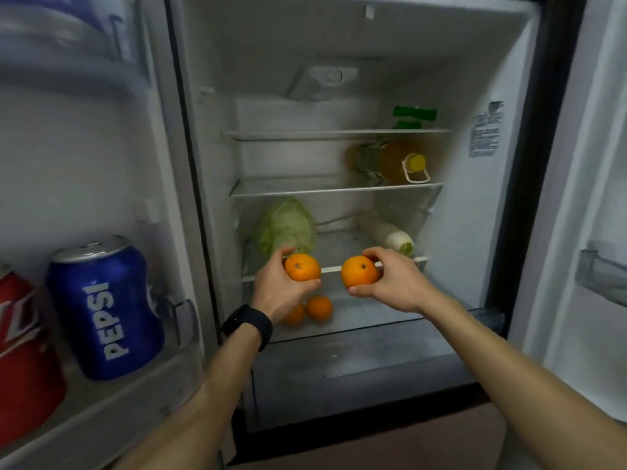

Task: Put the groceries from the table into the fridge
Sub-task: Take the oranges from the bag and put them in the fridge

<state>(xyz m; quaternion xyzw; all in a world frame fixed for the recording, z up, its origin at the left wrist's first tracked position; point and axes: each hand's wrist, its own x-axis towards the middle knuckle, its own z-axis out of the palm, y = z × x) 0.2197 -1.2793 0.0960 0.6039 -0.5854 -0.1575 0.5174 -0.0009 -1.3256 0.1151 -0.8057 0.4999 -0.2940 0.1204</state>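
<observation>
Two round bright-orange fruits, one per hand, are held just in front of the open white fridge [475,215], level w/ the front edge of its lowest glass shelf [330,269]. L hand [281,290] wraps thumb and fingers round the left orange [302,267]. R hand [393,283] grips the right orange [359,271], thumb below, fingers on top. Both hands are full, neither free. Holding from behind leaves each fruit's far side clear to go in first. Under that shelf, two more oranges [319,307] already lie on the fridge floor, prob. why these two are carried low: like w/ like. Pale green cabbage [286,225] and long white radish [386,234] take up the shelf itself, so little room there. Blue Pepsi can [105,307] stands in the door rack at left.
</observation>
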